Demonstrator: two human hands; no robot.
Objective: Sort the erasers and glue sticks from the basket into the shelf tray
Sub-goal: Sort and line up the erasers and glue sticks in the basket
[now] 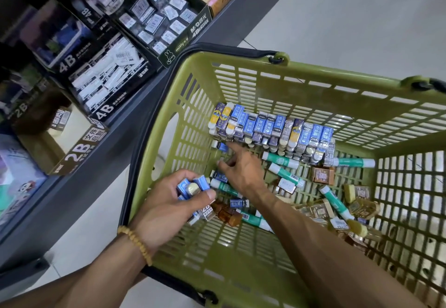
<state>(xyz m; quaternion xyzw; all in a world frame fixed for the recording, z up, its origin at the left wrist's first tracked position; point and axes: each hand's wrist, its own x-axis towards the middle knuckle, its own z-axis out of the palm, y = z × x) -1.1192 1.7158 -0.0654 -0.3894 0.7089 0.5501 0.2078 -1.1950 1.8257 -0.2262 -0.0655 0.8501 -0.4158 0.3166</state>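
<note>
Inside the green basket (313, 95), seen from the head view: the left hand (166, 207) grips a bundle of blue-sleeved erasers (193, 185), fingers curled round them, thumb pressed across the front; how many it holds cannot be told, since the palm hides the lower ones. A bead bracelet (136, 243) circles the left wrist. The right hand (241, 170) reaches across to the basket's left side with fingers spread and relaxed, gripping nothing; its fingertips lie at a loose blue eraser (221, 147), though whether they touch it cannot be made out. Against the far wall stands a packed row of erasers (272, 126), mostly blue, a few yellow. Glue sticks (284, 171) with teal bodies and white caps lie scattered on the basket floor, some partly covered by the right forearm. Brown-wrapped erasers (322, 175) lie to the right, blurred toward the lower edge. The basket's black handle (135, 162) hangs down over its left side. At left, the shelf (125, 124) carries display boxes marked 4B (106, 75) and 2B (72, 155); the darker upper boxes are hard to make out, and the nearest tray is cut off by the frame edge.
</note>
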